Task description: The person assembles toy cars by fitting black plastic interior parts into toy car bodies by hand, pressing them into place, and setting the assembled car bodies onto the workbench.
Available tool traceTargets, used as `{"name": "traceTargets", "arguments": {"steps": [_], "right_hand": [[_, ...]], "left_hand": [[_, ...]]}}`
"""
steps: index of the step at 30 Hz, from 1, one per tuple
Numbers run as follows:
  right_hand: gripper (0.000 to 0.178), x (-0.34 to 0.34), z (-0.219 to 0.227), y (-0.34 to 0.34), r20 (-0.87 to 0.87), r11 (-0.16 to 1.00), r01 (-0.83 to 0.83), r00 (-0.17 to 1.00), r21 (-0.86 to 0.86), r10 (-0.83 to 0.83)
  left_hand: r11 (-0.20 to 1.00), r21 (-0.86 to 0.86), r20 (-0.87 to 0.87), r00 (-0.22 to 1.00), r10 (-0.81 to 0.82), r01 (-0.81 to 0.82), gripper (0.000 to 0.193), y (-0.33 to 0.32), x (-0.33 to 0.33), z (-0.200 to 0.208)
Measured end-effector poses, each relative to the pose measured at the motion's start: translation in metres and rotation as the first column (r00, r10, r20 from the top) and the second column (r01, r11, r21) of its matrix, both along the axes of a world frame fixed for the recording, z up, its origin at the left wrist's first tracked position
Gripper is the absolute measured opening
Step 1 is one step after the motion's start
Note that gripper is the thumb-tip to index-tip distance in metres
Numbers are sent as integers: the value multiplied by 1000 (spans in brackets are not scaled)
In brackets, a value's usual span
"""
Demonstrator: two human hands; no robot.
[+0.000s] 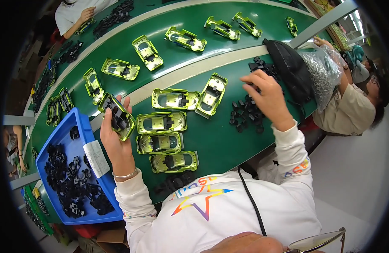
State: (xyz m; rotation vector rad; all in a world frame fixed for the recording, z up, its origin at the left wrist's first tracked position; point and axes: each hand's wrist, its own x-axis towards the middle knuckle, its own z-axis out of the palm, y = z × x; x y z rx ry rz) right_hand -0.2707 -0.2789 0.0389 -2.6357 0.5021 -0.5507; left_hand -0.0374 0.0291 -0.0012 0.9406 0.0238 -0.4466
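Note:
My left hand (118, 143) is closed around a lime-green toy car body (129, 131) whose black inner side faces up, tilted between thumb and fingers. To the right, my right hand (268, 97) hovers over small black plastic parts (247, 113), its thumb and fingers curled toward each other. Whatever they may pinch is too small to make out. Between my hands lie several more green car bodies, among them an angled one (212, 95) touching a sideways one (171, 99). Below these, others are stacked in a column, with one (174, 162) nearest me.
A blue bin (82, 126) full of black parts stands at my left. Beyond the pale divider strip (194, 67), more car bodies (147, 52) sit along the green belt. A black bag (287, 69) and a clear plastic bag (323, 76) lie at right, near a seated person (348, 105).

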Motion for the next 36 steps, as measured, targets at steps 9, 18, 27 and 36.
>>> {"name": "traceTargets", "arguments": {"steps": [9, 18, 27, 36], "right_hand": [[17, -23, -18, 16, -243, 948, -238, 952, -209, 185], [16, 1, -28, 5, -94, 915, -335, 942, -226, 322], [19, 80, 29, 112, 318, 770, -581, 806, 264, 499], [15, 121, 22, 135, 205, 825, -563, 815, 58, 542]], "left_hand": [[992, 76, 124, 986, -108, 99, 46, -30, -23, 14], [975, 54, 52, 974, -220, 217, 47, -32, -46, 8], [961, -84, 64, 964, -260, 265, 49, -26, -56, 7], [958, -33, 238, 933, -271, 286, 53, -15, -59, 14]]}}
